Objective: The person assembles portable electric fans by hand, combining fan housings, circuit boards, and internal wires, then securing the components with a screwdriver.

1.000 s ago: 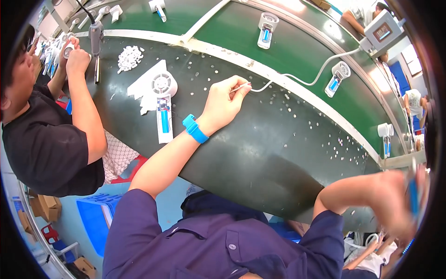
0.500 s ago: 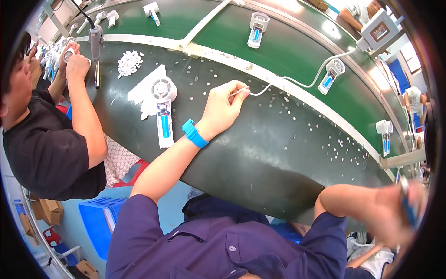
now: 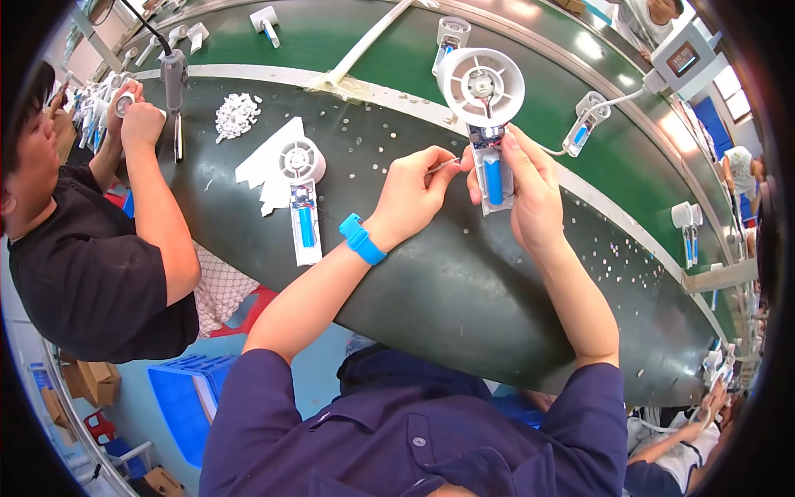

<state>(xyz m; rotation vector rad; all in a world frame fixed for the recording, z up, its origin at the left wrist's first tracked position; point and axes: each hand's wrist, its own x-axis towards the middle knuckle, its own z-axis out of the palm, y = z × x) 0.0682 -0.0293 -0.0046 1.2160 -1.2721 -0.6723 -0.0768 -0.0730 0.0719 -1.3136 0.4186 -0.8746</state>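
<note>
My right hand [image 3: 534, 190] holds up a white handheld fan [image 3: 515, 87], its round head at the top. The handle is open at the front, baring a circuit board and a blue cylindrical battery [image 3: 494, 180]. Just left of it, my left hand [image 3: 406, 195], with a blue wristband, pinches the thin end of a cable close to the board; whether the two touch I cannot tell. The white cable [image 3: 617, 100] runs behind my right hand to a box with a small screen [image 3: 682, 60]. A second opened fan [image 3: 300, 161] lies on the dark table, left of my left hand.
White paper [image 3: 273, 161] lies partly under the second fan. Beyond it are a pile of small white parts [image 3: 238, 116] and a hanging electric screwdriver [image 3: 175, 83]. More fans lie on the green belt [image 3: 373, 83] behind a pale rail. A co-worker [image 3: 91, 257] sits at left.
My right hand has come in from the far right, bringing a fan up beside my left hand. The left hand has shifted slightly right, still pinching the cable end.
</note>
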